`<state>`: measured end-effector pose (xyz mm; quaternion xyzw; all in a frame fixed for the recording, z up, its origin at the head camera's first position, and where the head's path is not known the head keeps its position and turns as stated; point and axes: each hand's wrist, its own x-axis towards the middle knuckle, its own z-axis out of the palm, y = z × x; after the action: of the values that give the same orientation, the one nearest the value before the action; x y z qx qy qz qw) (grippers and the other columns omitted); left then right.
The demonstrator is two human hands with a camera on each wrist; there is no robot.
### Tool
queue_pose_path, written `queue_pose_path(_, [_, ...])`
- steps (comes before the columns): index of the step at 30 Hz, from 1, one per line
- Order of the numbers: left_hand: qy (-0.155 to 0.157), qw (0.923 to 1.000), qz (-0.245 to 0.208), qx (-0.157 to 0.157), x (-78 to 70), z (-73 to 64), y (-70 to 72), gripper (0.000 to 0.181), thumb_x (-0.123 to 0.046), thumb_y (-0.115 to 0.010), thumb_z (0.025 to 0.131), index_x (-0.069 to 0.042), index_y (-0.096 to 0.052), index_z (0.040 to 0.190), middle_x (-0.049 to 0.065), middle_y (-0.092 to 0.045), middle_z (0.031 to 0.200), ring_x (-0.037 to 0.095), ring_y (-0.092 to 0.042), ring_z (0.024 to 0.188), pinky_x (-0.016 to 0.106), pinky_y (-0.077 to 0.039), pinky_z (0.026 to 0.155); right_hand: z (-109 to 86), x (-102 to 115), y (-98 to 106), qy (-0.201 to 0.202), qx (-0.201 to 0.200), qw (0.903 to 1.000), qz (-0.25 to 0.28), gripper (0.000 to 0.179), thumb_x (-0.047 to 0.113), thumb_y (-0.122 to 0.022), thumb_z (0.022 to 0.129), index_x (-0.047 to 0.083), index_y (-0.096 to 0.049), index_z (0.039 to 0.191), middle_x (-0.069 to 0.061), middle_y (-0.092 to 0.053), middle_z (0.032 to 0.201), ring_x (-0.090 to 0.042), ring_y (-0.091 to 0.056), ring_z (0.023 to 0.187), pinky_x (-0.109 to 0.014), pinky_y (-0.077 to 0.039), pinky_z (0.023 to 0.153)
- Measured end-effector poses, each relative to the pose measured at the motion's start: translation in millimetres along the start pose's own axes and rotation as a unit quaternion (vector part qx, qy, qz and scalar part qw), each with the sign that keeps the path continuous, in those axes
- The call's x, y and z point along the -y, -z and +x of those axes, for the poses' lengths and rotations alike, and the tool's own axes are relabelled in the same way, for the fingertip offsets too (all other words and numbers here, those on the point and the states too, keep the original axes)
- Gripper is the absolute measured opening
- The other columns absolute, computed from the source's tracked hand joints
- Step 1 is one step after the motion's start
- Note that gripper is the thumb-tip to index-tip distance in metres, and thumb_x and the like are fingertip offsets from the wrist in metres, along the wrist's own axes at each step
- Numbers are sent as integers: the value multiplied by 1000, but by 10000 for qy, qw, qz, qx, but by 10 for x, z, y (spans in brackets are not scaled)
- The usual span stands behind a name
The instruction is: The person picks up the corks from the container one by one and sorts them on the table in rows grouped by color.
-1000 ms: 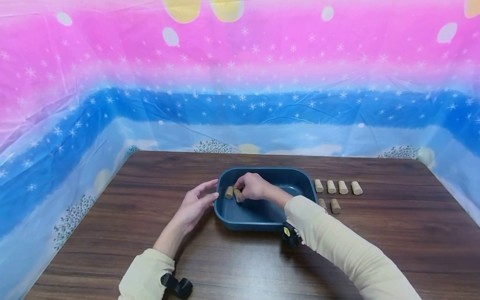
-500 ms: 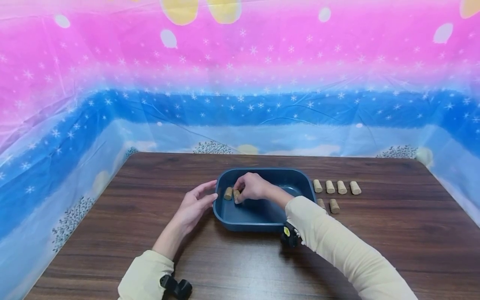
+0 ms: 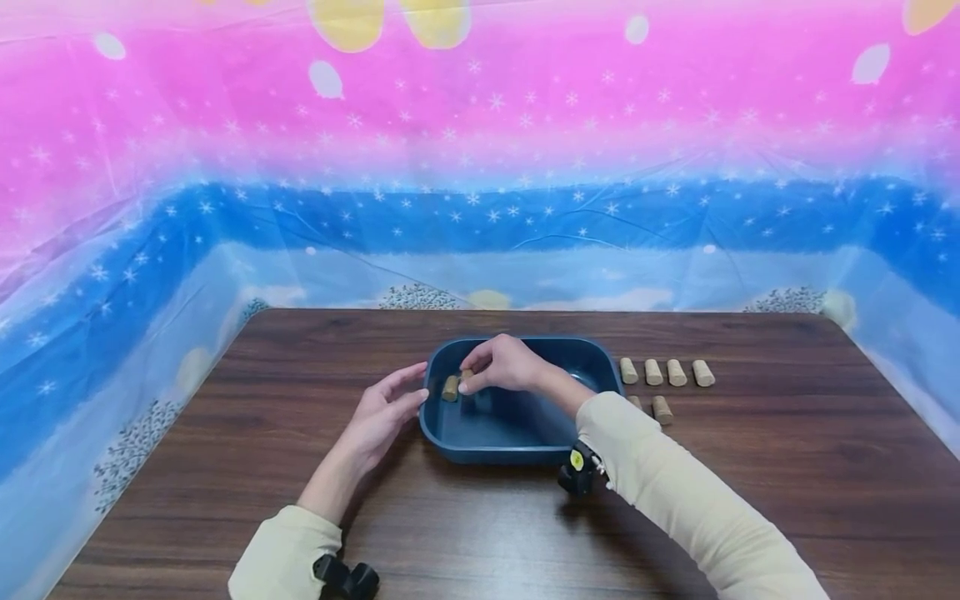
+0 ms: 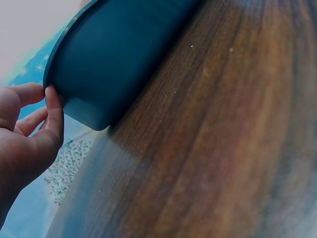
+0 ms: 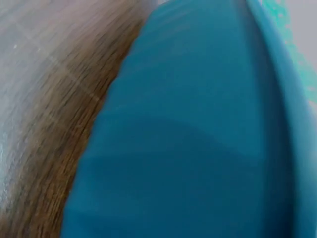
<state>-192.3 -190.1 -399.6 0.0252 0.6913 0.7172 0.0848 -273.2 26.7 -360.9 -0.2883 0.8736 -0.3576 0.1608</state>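
A dark blue rectangular basin (image 3: pixel 510 454) with rounded corners stands on the wooden table. My left hand (image 3: pixel 378 421) lies at its left end, thumb and fingertips touching the wall near the rim, fingers mostly straight. In the left wrist view the left hand (image 4: pixel 34 129) meets the rim edge of the basin (image 4: pixel 114 59). Over the basin's left part, my right hand (image 3: pixel 506 367) pinches a cork (image 3: pixel 468 375), mostly covered by the fingers. Just left of it, another cork (image 3: pixel 450 388) rests inside the basin. The right wrist view shows only the basin's outer wall (image 5: pixel 178 129), blurred.
Right of the basin, several corks (image 3: pixel 677 372) stand in a back row. Nearer, one cork (image 3: pixel 662 410) stands beside another partly hidden by the right sleeve (image 3: pixel 675 475). A printed cloth (image 3: pixel 480 217) hangs behind the table (image 3: pixel 300 333).
My right hand has risen slightly with the cork, away from the basin's floor. The left hand stays at the basin's left end. The whole head view has shifted a little.
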Motion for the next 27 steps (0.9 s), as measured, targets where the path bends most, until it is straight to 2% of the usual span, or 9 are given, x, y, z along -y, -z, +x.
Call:
queue_pose_path(12, [-68, 9999, -81, -8, 27, 14, -2, 51, -7, -55, 98, 0, -39, 145, 18, -39, 145, 20, -55, 112, 25, -47, 91, -142, 41, 146, -143, -366, 9955, 867, 37, 14, -76, 84, 1, -67, 118, -5, -67, 100, -19, -60, 93, -33, -52, 83])
queue_pose_path(18, [-58, 10000, -70, -11, 19, 14, 0, 51, -8, -56, 98, 0, -39, 145, 18, -39, 145, 23, -53, 115, 25, -47, 92, -246, 10, 232, -415, -554, 9896, 1259, 36, 15, -72, 88, 1, -65, 120, -7, -65, 103, -22, -59, 95, -41, -52, 85])
queue_pose_path(27, [12, 10000, -14, -4, 10, 6, 9, 50, -9, -56, 98, -2, -39, 145, 18, -39, 145, 29, -49, 120, 27, -45, 96, -366, -101, 332, -407, -606, 9881, 1355, 36, 16, -69, 90, 0, -63, 122, -9, -64, 106, -22, -59, 96, -43, -51, 85])
